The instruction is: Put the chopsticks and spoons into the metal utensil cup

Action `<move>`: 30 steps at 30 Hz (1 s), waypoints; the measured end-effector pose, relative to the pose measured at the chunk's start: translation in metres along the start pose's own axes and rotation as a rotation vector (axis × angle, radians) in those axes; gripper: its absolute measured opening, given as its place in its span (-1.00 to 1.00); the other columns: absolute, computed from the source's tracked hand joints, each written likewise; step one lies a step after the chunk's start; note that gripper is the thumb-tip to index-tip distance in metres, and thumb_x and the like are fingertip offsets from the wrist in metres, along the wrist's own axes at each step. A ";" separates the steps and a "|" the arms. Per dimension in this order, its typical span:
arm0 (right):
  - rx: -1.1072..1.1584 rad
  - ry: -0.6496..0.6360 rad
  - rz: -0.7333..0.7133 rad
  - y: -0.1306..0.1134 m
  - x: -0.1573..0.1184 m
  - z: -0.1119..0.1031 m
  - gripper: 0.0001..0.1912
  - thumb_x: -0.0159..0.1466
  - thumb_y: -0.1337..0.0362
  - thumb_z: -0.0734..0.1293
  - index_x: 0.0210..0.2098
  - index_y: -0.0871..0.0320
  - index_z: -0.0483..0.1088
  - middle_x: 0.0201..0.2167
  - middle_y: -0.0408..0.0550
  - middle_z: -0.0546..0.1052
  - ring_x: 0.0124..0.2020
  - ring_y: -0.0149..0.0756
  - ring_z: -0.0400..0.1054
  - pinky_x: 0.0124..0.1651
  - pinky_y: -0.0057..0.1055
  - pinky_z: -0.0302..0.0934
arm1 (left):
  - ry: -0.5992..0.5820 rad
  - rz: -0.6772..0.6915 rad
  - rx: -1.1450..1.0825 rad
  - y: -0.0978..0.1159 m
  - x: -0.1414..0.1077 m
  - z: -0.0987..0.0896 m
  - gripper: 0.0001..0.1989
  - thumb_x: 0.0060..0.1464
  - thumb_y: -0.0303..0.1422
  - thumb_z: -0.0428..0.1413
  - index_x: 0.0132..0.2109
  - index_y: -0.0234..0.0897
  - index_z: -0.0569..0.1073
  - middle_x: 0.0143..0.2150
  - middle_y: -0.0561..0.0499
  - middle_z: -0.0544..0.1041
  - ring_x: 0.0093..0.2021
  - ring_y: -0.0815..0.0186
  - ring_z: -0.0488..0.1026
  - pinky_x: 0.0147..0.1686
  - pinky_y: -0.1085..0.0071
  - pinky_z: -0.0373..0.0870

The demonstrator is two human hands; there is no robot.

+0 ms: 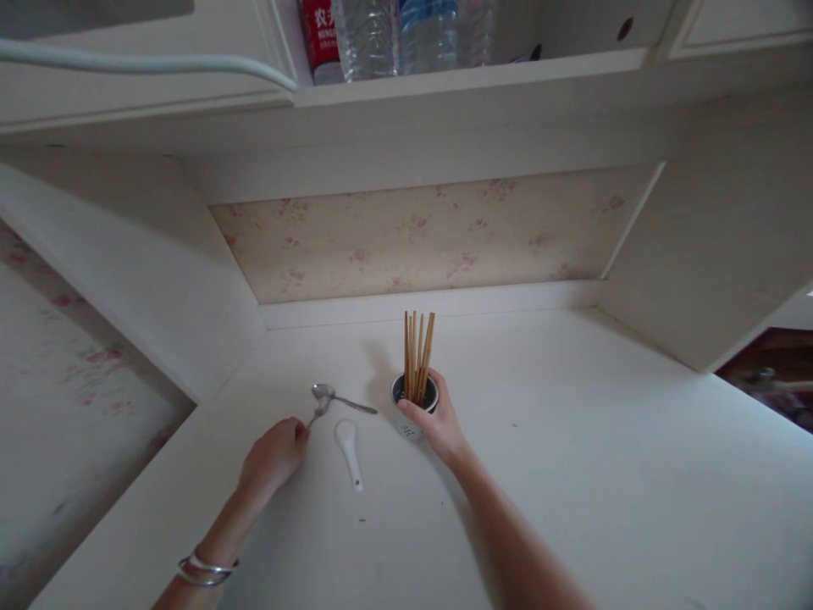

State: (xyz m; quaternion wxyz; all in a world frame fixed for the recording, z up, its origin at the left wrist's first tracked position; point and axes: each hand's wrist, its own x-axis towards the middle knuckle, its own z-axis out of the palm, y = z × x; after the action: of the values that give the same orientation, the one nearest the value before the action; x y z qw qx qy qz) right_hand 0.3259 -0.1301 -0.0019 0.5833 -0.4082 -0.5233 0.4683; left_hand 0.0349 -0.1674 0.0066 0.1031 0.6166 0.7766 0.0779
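Note:
My right hand (pixel 438 421) is wrapped round a white utensil holder (pixel 410 429) with a dark inside, which stands upright on the white table. Several wooden chopsticks (pixel 417 356) rise out of it. To the left, my left hand (pixel 277 453) pinches the handle of a small metal spoon (pixel 321 407). A second metal spoon (pixel 353 405) lies on the table, its bowl close to the held one; whether the two touch I cannot tell. Between my hands rests a white ceramic spoon (pixel 349 456), its handle pointing toward me.
The white table (pixel 572 474) is walled by side panels and a flowered back panel (pixel 445 229). Overhead, a shelf (pixel 483 89) holds clear plastic bottles (pixel 428 34) and a red package (pixel 321 38). A white cable (pixel 158 63) runs across the upper left.

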 end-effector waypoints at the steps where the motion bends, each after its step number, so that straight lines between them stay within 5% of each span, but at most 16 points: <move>1: 0.008 -0.001 -0.005 0.000 0.000 0.000 -0.27 0.00 0.09 0.51 0.09 0.06 0.19 -0.12 -0.02 0.53 -0.09 -0.12 0.42 0.04 -0.14 0.26 | -0.025 -0.017 -0.073 -0.003 0.003 0.000 -0.73 0.10 -0.22 -0.06 -0.31 -0.25 0.47 -0.26 -0.12 0.57 -0.21 0.09 0.49 -0.28 0.32 0.27; 5: 0.018 -0.012 -0.010 -0.002 0.000 0.000 -0.26 0.01 0.10 0.51 0.10 0.08 0.17 -0.11 -0.02 0.52 -0.08 -0.13 0.41 0.05 -0.15 0.26 | -0.104 -0.024 -0.417 -0.015 0.010 -0.007 -0.70 -0.02 -0.13 0.04 -0.36 -0.28 0.49 -0.35 -0.07 0.57 -0.26 0.11 0.48 -0.34 0.37 0.30; 9: -0.003 -0.006 0.004 -0.004 0.000 0.000 -0.27 0.01 0.11 0.51 0.09 0.08 0.18 -0.10 -0.02 0.52 -0.07 -0.13 0.41 0.06 -0.15 0.25 | -0.130 -0.009 -0.623 -0.006 0.004 -0.037 -0.60 -0.10 -0.03 0.11 -0.31 -0.31 0.48 -0.44 0.01 0.50 -0.40 0.24 0.41 -0.45 0.42 0.28; 13: 0.013 -0.022 0.003 -0.004 0.000 0.000 -0.26 0.01 0.10 0.51 0.10 0.07 0.17 -0.10 -0.02 0.52 -0.07 -0.12 0.41 0.07 -0.12 0.25 | -0.040 0.042 -0.853 0.031 -0.006 -0.077 -0.46 -0.11 -0.07 0.21 -0.04 -0.33 0.47 -0.41 0.06 0.46 -0.42 0.35 0.36 -0.43 0.46 0.27; 17: 0.014 -0.026 0.000 -0.002 0.001 0.000 -0.26 0.01 0.10 0.51 0.11 0.07 0.18 -0.10 -0.01 0.52 -0.06 -0.11 0.40 0.07 -0.12 0.24 | 0.044 0.143 -1.146 0.083 -0.006 -0.099 -0.49 -0.14 -0.17 0.28 -0.04 -0.33 0.50 -0.37 0.08 0.46 -0.40 0.42 0.37 -0.34 0.48 0.33; 24: 0.000 -0.040 -0.037 0.003 0.002 -0.002 -0.23 -0.01 0.10 0.53 0.10 0.07 0.17 -0.07 -0.03 0.50 -0.05 -0.15 0.39 0.09 -0.14 0.21 | 0.193 0.239 -1.433 0.158 0.012 -0.086 -0.62 -0.14 -0.20 0.30 -0.20 -0.36 0.48 -0.34 -0.01 0.53 -0.35 0.37 0.47 -0.30 0.43 0.46; 30: -0.017 -0.072 -0.051 0.002 0.004 -0.002 -0.20 -0.04 0.11 0.54 0.10 0.07 0.17 -0.04 0.00 0.49 -0.01 -0.10 0.37 0.09 -0.13 0.22 | 0.225 0.241 -1.344 0.176 0.029 -0.050 -0.63 -0.11 -0.14 0.27 -0.26 -0.35 0.48 -0.33 0.01 0.53 -0.42 0.37 0.49 -0.33 0.38 0.51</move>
State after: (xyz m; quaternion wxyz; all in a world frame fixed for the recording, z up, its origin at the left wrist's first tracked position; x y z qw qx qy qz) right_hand 0.3278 -0.1261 -0.0032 0.5722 -0.3829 -0.5581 0.4632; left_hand 0.1814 -0.0990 0.0965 0.3725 0.4891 0.4918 0.6166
